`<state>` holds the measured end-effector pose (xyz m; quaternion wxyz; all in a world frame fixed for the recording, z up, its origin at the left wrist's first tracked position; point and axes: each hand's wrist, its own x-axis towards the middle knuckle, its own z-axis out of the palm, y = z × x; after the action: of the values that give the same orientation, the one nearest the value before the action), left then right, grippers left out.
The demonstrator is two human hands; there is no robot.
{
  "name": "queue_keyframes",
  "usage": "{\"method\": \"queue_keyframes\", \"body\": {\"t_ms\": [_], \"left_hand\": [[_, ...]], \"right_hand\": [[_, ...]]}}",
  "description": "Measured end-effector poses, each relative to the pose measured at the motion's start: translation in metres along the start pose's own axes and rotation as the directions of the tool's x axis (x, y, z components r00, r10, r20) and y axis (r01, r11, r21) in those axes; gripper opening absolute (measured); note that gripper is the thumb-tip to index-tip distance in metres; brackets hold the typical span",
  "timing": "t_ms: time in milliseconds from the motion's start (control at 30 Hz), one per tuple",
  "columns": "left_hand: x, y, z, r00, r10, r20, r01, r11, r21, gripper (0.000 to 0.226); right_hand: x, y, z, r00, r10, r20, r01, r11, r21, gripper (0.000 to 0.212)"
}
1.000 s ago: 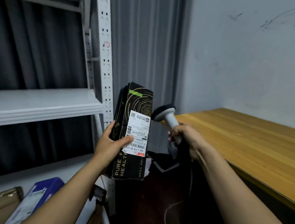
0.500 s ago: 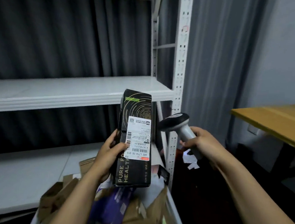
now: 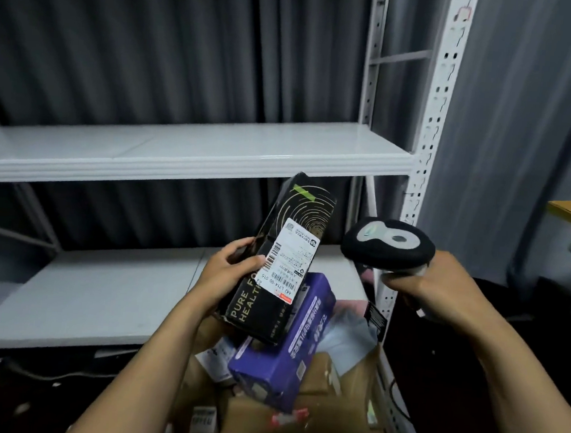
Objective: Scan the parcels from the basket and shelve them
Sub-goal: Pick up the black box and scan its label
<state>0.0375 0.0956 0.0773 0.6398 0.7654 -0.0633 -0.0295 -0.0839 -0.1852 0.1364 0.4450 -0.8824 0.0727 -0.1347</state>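
— Where's the box (image 3: 281,270)?
— Tilted above the basket (image 3: 394,426), left hand (image 3: 230,273) fingers (image 3: 240,247) wrapped round its left edge, thumb on the label (image 3: 289,261).
— The right hand (image 3: 422,285)?
— Clenched on the scanner (image 3: 388,244), just beside the box.

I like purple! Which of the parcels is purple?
The purple rectangular cardboard box atop the basket pile, just below the black box held in the left hand.

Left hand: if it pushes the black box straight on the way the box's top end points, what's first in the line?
Judging roughly, since depth is unclear: the left hand tilts the black box up toward the middle shelf, so the box top would likely meet that shelf's front edge first.
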Motion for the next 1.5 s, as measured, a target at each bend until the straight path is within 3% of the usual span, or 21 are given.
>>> {"method": "queue_keyframes", "body": {"t_ms": [767, 1000, 1200, 1267, 1500], "left_hand": [[0.007, 0.006, -0.003, 0.993, 0.03, 0.116, -0.034, 0.999, 0.031, 0.046], [0.013, 0.013, 0.007, 0.998, 0.049, 0.047, -0.046, 0.997, -0.055, 0.041], [0.027, 0.048, 0.034, 0.998, 0.06, 0.011, -0.053, 0.942, -0.33, 0.041], [0.037, 0.065, 0.046, 0.998, 0.058, 0.009, -0.05, 0.919, -0.391, 0.05], [0.091, 0.127, 0.094, 0.998, -0.055, 0.019, 0.057, 0.868, -0.493, 0.034]], "right_hand": [[-0.004, -0.009, -0.004, 0.999, -0.045, -0.004, 0.045, 0.998, -0.043, 0.02], [0.008, 0.008, -0.004, 0.998, -0.006, 0.064, -0.014, 0.954, 0.3, 0.01], [0.032, 0.024, -0.025, 0.996, 0.081, 0.047, -0.093, 0.789, 0.607, 0.018], [0.045, 0.024, -0.034, 0.992, 0.123, 0.033, -0.114, 0.75, 0.652, 0.014], [0.094, 0.024, -0.063, 0.983, 0.18, -0.022, -0.111, 0.692, 0.714, 0.004]]}}
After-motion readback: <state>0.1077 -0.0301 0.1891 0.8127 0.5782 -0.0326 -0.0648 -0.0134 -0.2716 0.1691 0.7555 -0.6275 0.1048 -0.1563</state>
